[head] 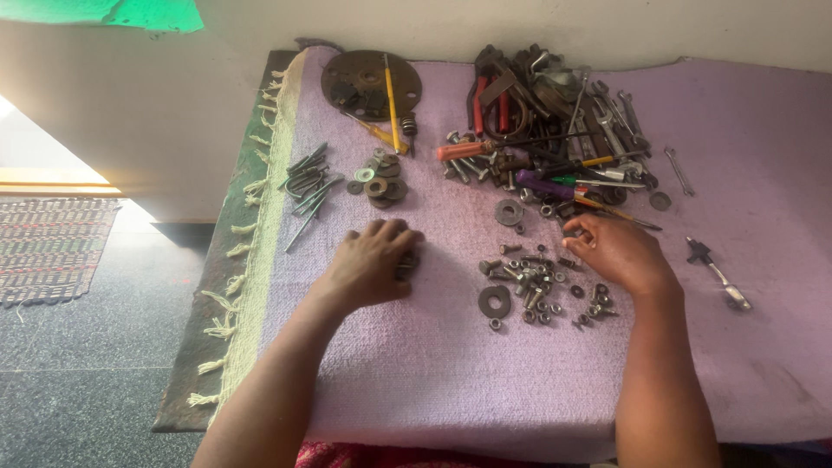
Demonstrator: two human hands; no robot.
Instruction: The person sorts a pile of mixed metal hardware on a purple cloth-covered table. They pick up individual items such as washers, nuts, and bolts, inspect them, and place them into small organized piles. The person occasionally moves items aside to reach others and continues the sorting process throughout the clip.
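While two hands (373, 260) (611, 251) sort, two large washers (495, 301) (509, 211) lie apart.

The left hand (374, 260) covers small metal parts (406, 263), too hidden to identify.

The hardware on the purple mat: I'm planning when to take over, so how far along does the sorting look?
Done: a stack of washers and a bundle of long bolts lie apart on the purple mat. In hand: the left hand covers a few small pieces; the right hand rests by loose nuts and bolts. Left: those, plus the tangled pile of tools.
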